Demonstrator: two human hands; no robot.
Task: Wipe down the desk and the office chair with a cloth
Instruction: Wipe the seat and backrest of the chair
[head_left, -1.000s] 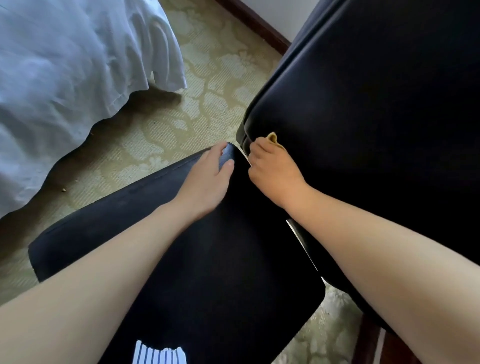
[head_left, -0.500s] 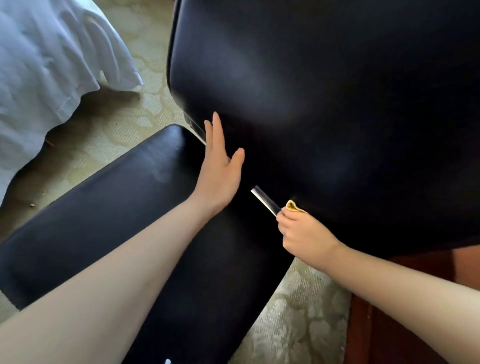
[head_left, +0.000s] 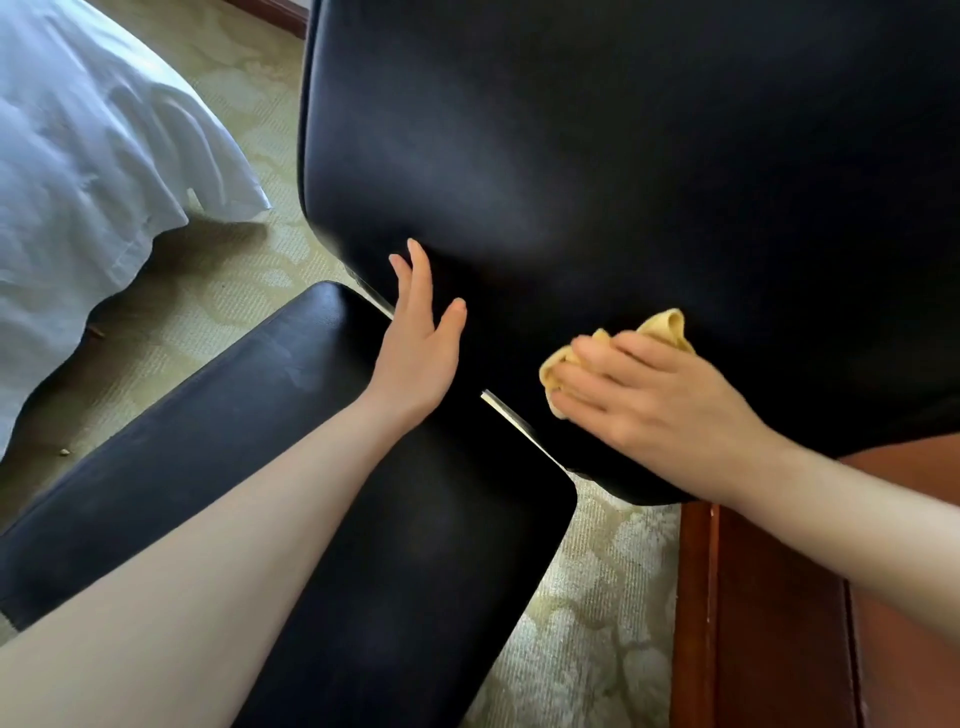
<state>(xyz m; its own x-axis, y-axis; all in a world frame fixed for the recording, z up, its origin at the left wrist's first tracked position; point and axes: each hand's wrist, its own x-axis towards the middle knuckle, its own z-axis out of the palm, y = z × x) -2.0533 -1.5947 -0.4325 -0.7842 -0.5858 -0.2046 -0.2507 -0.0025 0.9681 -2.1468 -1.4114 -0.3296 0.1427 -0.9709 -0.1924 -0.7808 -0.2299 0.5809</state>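
Presently, the right hand (head_left: 654, 395) presses the cloth (head_left: 667, 325) against the lower backrest (head_left: 571, 156), fingers near straight over it and thumb hidden. The left hand (head_left: 418, 353) lies flat, fingers spread, bracing the backrest above the seat (head_left: 260, 415). Cloth judged soft, light and prone to bunching; best kept wadded under the palm.

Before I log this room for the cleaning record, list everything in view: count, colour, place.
chair back: one, black, top right
seat: one, black, lower centre
metal strip: one, silver, between seat and chair back
cloth: one, yellow, under right hand
bedding: one, white, upper left
carpet: one, pale green, floor
wood unit: one, reddish-brown, lower right
left hand: one, flat on chair back
right hand: one, pressing cloth to chair back
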